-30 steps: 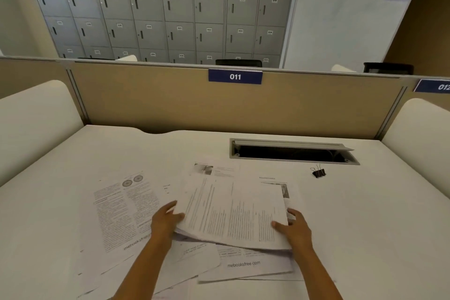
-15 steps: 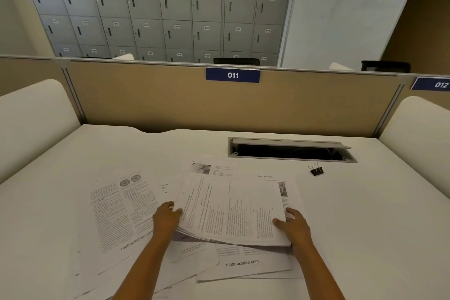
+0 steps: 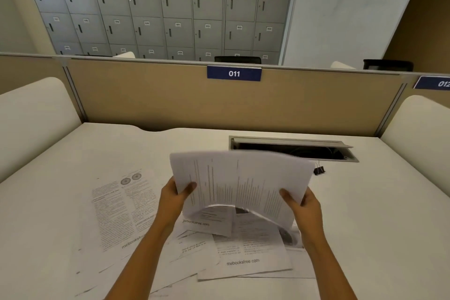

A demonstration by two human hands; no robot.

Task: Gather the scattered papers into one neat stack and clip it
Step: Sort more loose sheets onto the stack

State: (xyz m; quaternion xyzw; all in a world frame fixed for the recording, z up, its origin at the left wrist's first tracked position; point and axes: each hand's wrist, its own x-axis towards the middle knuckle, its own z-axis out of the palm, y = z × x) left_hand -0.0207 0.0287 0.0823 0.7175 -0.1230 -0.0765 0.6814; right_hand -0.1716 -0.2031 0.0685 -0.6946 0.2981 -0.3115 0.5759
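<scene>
Papers (image 3: pixel 241 185) between both hands' fingers (image 3: pixel 188 186), lifted

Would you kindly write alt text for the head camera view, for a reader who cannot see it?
Both hands, left hand and right hand, hold a bowed sheaf of papers above a white desk. More printed sheets lie scattered beneath, and a black binder clip sits near a cable slot.
</scene>
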